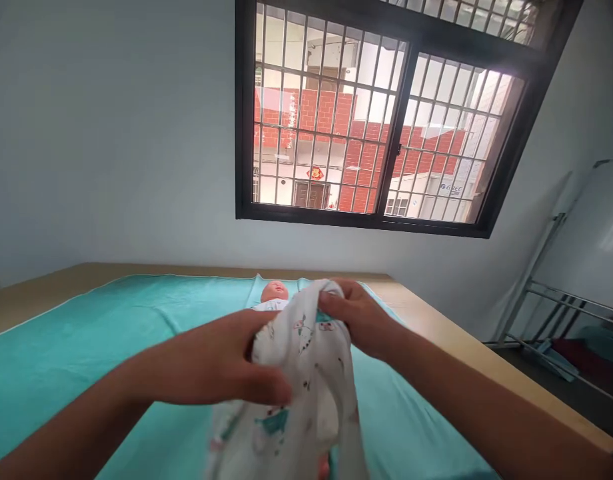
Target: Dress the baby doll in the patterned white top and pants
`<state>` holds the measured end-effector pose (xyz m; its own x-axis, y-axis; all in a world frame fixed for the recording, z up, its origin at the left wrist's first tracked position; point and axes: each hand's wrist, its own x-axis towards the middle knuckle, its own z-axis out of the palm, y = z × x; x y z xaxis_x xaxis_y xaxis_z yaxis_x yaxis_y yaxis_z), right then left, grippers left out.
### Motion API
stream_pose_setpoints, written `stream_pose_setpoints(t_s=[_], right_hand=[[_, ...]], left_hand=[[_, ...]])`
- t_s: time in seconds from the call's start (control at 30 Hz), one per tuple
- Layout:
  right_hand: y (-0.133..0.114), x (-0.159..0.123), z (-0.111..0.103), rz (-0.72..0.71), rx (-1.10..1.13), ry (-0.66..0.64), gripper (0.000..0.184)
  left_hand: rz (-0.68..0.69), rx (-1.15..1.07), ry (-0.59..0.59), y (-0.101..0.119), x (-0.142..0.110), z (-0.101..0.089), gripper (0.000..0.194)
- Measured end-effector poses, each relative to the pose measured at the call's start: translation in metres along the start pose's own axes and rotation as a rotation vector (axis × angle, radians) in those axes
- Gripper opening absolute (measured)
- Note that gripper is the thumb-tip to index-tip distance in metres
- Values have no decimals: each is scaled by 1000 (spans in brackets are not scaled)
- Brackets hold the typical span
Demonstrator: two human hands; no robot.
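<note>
A white printed cloth (306, 360) is hanging from the person's two hands on the near side of the doll's head (275, 291), its folds hiding much of what is lying below. The right hand (359, 317) is pinching the bunched upper edge, its grip clamped on the cloth to the near right of the head. The left hand (221, 360) is clasping the cloth to the near left of the head, thumb crossing the front, fingertips hiding behind it. A teal sheet (111, 320) is spreading beneath and around the head, covering most of the table (426, 323). The step in hand is seemingly gathering and opening the cloth; the next move is probably calling for a steady grip while separating the folds. Whether the cloth is joining the doll's clothing is not showing.
</note>
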<state>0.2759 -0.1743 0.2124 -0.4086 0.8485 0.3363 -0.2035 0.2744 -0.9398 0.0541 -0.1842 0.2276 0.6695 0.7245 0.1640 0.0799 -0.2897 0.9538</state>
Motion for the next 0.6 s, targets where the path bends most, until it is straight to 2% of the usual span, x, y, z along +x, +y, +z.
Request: stream_pose_setpoints(t_s=[0.07,0.1,0.17,0.2,0.27,0.33,0.37,0.4,0.43,0.53,0.6], right_hand=[[22,8,8,13,73,71,29],[30,9,9,24,92,97,31],[41,8,2,65,73,94,39],[44,4,-5,104,26,42,44],[47,-6,-19,256,-123,-170,48],[46,-17,-30,430,-302,-419,46],[46,-21,-34,475,-365,-477,44],[47,-24,-36,479,-382,-465,40],[49,-25,-38,438,-344,-387,36],[61,-25,-40,224,-19,-20,41],[74,-26,-37,163,176,78,49]], left_hand=[[-70,92,-28,-11,4,10,21],[-86,50,-2,-18,6,14,24],[-84,-203,143,-36,12,18,30],[-74,-349,201,-45,14,19,31],[-49,-581,272,-61,17,18,31],[-67,-699,259,-71,18,18,31],[-89,-725,230,-74,18,19,33],[-109,-724,191,-75,18,21,35],[-136,-687,141,-77,17,23,37],[-211,-394,-69,-80,14,28,28],[-248,-260,-117,-83,14,30,18]])
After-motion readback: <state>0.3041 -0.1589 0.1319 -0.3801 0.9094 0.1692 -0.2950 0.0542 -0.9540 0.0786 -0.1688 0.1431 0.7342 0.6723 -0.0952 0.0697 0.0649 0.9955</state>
